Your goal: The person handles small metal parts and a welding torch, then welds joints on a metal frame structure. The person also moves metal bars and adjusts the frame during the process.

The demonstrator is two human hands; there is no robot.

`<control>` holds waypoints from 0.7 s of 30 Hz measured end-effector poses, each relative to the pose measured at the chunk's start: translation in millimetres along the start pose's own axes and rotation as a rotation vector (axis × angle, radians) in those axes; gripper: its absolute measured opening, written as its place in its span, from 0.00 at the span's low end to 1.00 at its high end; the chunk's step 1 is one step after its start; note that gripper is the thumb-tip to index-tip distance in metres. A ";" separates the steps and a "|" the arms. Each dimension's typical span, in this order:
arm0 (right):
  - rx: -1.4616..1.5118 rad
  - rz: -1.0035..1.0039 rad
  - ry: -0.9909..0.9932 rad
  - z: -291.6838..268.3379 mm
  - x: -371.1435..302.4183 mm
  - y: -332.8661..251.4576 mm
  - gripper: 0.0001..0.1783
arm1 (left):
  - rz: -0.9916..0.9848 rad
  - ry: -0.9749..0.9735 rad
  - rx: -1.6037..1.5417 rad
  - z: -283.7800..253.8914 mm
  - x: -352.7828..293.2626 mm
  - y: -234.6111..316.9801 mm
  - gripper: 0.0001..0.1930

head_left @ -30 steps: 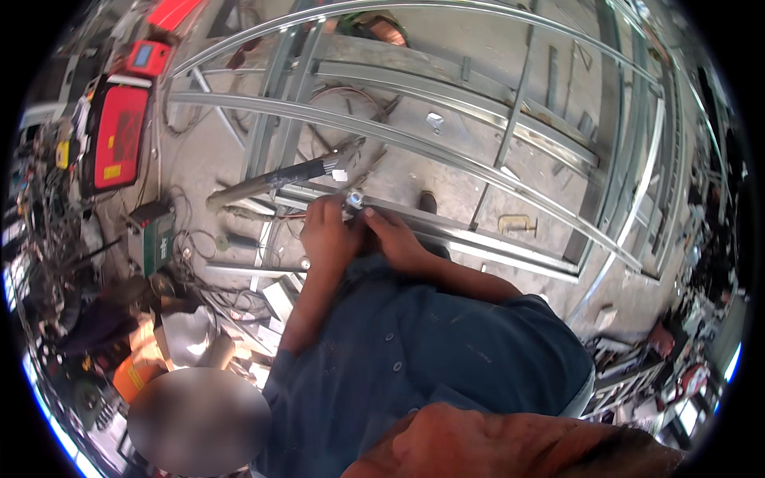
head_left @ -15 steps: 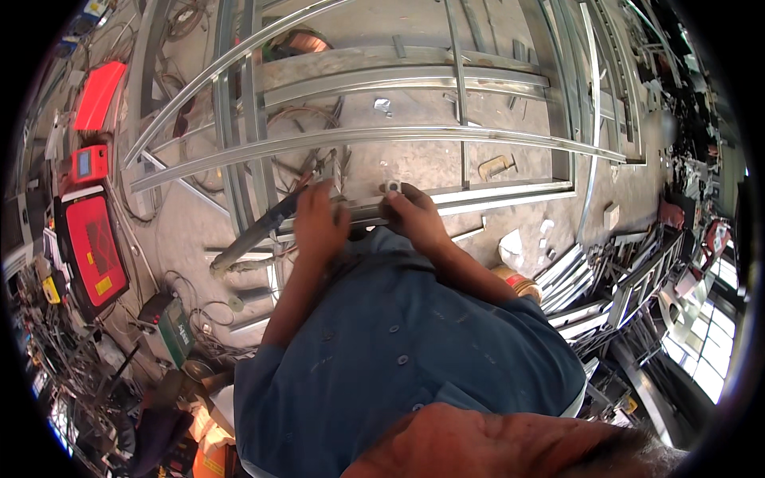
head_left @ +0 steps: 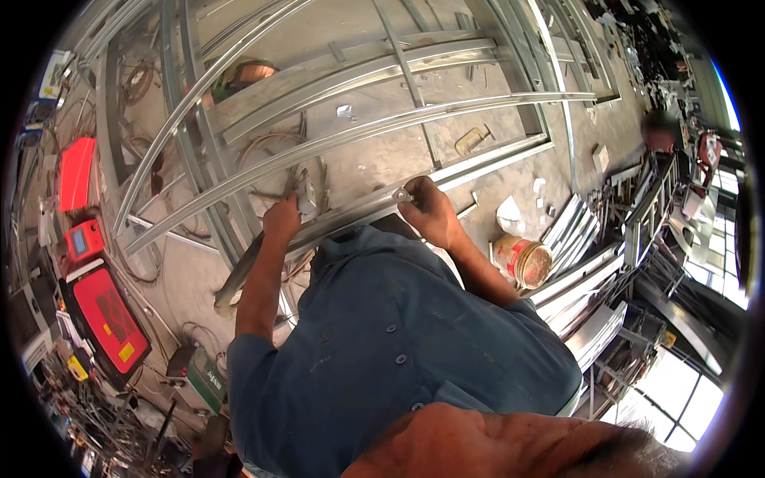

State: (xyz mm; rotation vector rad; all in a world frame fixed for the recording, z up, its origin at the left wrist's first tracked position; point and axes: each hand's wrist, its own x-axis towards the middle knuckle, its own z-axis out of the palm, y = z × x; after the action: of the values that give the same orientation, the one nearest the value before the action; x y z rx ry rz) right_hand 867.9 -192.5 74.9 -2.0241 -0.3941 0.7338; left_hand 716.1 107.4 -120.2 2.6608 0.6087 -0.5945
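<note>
My left hand (head_left: 282, 219) is closed beside the metal frame on the left. A short grey metal piece (head_left: 306, 196) shows right at its fingertips, but its kind and how it is held are hard to make out. My right hand (head_left: 431, 212) pinches a small light metal piece with a hole (head_left: 401, 196) between thumb and fingers. It is just above the near rail (head_left: 366, 209) of the frame, which runs between both hands in front of my body. A long dark bar (head_left: 239, 275) slants past my left forearm.
Long thin metal strips (head_left: 351, 136) lie across the frame. A yellowish clamp (head_left: 474, 141) rests on the floor inside it. Red machines (head_left: 107, 319) and cables stand at left. A bucket (head_left: 523, 262) and stacked metal profiles (head_left: 575, 231) are at right.
My left hand has moved left and down, away from my right hand, and now is closed at the grey piece. My right hand keeps its small piece. The whole view has turned somewhat.
</note>
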 end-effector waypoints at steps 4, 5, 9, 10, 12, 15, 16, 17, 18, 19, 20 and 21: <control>0.073 -0.008 -0.032 -10.7 -5.6 8.6 0.19 | 0.126 0.026 -0.124 -7.7 -20.4 1.7 0.26; 0.081 -0.001 -0.043 -14.4 -6.8 4.3 0.19 | 0.168 0.033 -0.178 -14.8 -33.3 5.2 0.27; 0.092 0.022 -0.127 -25.1 -7.5 -6.1 0.17 | 0.289 0.178 -0.364 -58.4 -98.7 34.2 0.31; 0.112 0.026 -0.162 -27.4 -7.1 -10.2 0.18 | 0.321 0.231 -0.398 -62.1 -113.5 39.4 0.31; 0.149 0.031 -0.249 -29.0 -5.1 -18.3 0.19 | 0.259 0.255 -0.328 -77.2 -143.3 54.8 0.33; 0.169 -0.009 -0.436 -27.6 -1.3 -29.6 0.20 | 0.297 0.378 -0.412 -104.1 -174.4 75.3 0.32; 0.151 -0.017 -0.508 -28.5 -0.6 -39.0 0.20 | 0.293 0.388 -0.421 -112.0 -180.2 80.8 0.31; 0.133 -0.025 -0.578 -28.3 -0.6 -49.7 0.20 | 0.292 0.398 -0.429 -117.3 -185.9 85.2 0.30; 0.112 -0.038 -0.640 -28.2 0.2 -60.1 0.19 | 0.293 0.421 -0.462 -121.3 -188.8 88.7 0.30; 0.118 -0.066 -0.665 -26.6 -0.6 -66.9 0.19 | 0.295 0.444 -0.494 -124.1 -191.6 91.5 0.30; 0.124 -0.094 -0.688 -24.2 -2.0 -72.4 0.19 | 0.299 0.466 -0.526 -127.1 -195.5 93.7 0.30; 0.126 -0.125 -0.709 -22.3 -0.8 -79.5 0.19 | 0.283 0.447 -0.543 -130.7 -199.4 95.4 0.29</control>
State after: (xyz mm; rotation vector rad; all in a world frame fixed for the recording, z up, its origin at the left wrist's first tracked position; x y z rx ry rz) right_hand 882.2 -165.7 151.6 -1.5541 -0.8444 1.3525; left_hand 639.6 14.8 106.8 2.2887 0.4144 0.2305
